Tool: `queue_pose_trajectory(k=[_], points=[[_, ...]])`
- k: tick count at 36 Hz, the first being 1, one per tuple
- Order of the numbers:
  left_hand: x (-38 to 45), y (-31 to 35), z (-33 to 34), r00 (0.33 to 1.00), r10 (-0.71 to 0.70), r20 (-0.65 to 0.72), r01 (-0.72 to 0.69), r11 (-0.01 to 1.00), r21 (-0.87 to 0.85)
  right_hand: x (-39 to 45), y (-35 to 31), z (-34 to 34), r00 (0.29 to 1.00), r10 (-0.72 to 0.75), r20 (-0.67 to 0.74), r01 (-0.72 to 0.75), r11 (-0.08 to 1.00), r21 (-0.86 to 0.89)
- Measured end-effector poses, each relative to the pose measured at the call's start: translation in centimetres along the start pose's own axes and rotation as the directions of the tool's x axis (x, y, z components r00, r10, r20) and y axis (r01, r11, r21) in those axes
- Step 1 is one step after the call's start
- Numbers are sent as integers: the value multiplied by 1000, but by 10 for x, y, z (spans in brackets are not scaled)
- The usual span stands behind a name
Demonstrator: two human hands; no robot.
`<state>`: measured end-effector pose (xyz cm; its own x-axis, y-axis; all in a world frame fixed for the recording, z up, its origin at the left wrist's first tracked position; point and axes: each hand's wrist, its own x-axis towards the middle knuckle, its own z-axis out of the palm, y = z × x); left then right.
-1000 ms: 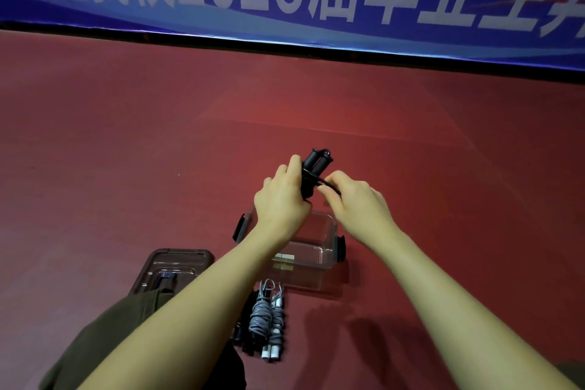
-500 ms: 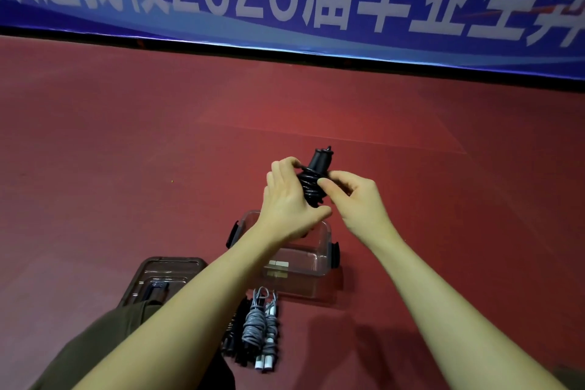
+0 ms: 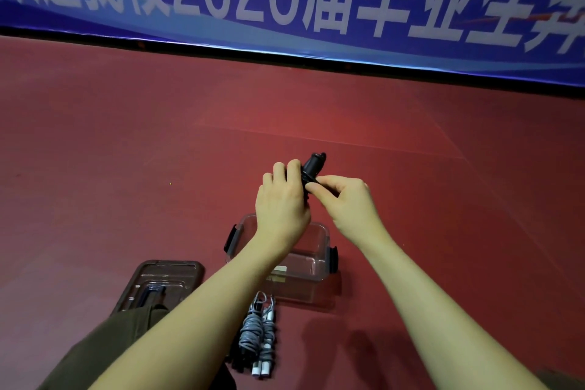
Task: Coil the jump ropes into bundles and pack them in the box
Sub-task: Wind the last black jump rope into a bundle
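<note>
Head view: black coiled jump rope bundle (image 3: 311, 169) mostly hidden behind both hands, only handle tips poke out above; left hand (image 3: 281, 203) wraps it, right hand (image 3: 346, 199) pinches a rope strand; held above clear plastic box (image 3: 316, 263); grey bundled rope (image 3: 258, 336) lies nearer.

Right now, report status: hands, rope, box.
Left hand grips black rope bundle; right hand pinches its cord. Clear box open below, nothing seen inside. Grey bundle waits on floor. Nothing in the way.
</note>
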<state>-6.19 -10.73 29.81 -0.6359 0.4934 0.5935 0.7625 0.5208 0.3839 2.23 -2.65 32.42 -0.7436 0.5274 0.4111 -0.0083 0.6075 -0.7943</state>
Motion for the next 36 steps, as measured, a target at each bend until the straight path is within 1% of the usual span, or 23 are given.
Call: queue_pose_trajectory(k=[2,3,5,6,8,9,11,14,16,19,22,23,24,25,28,29,31,33,35,36], points=[[1,-1,-2,997,-35,62,38,999,-33,2,1,-2,1000,15,17,-15,1000,-6],[1,-1,-2,995,-52,88,56,997,-52,2,2,-2,1000,26,2,-26,1000,-7],[1,-1,-2,990,-79,115,91,991,-99,2,4,-1,995,49,-92,-52,998,-30],[0,0,-1,987,-95,130,112,985,-131,3,5,0,988,47,-147,-59,995,-78],[-1,2,0,977,-134,164,168,962,-216,1,5,2,979,31,-203,-62,987,-149],[-1,4,1,973,-151,177,195,943,-270,1,3,3,977,30,-212,-59,990,-130],[-1,6,2,966,-174,190,234,903,-361,1,-1,3,979,49,-197,-47,999,11],[0,6,2,954,-222,201,289,856,-429,0,-5,-1,993,61,-101,-38,976,215],[3,2,1,952,-242,186,302,832,-465,2,-4,-6,995,78,-57,-60,961,270],[6,-2,-1,958,-207,199,280,834,-476,5,2,-13,996,59,-62,-47,981,187],[4,0,-3,957,-125,261,250,811,-529,3,7,-12,989,1,-146,-2,1000,-7],[3,2,-3,952,-99,291,249,803,-541,3,10,-10,986,-6,-168,-3,999,-51],[1,4,-4,942,-88,325,265,789,-554,3,13,-8,984,12,-179,-23,998,-60],[0,6,-5,927,-84,365,292,771,-565,3,14,-6,982,54,-181,-60,998,-29],[-2,8,-8,890,-70,451,364,704,-609,6,15,-4,966,196,-169,-166,970,176],[-2,7,-7,883,-57,466,378,675,-634,6,14,-4,959,222,-176,-180,957,228],[0,4,-8,884,-30,466,375,639,-671,6,15,-5,946,246,-211,-187,945,267],[1,4,-14,904,-14,427,325,672,-665,7,16,-7,941,245,-233,-190,953,237],[0,5,-15,932,26,362,213,769,-603,7,18,-8,942,229,-247,-191,967,168],[-3,7,-13,944,54,325,140,828,-543,8,19,-8,941,217,-260,-189,973,129]])
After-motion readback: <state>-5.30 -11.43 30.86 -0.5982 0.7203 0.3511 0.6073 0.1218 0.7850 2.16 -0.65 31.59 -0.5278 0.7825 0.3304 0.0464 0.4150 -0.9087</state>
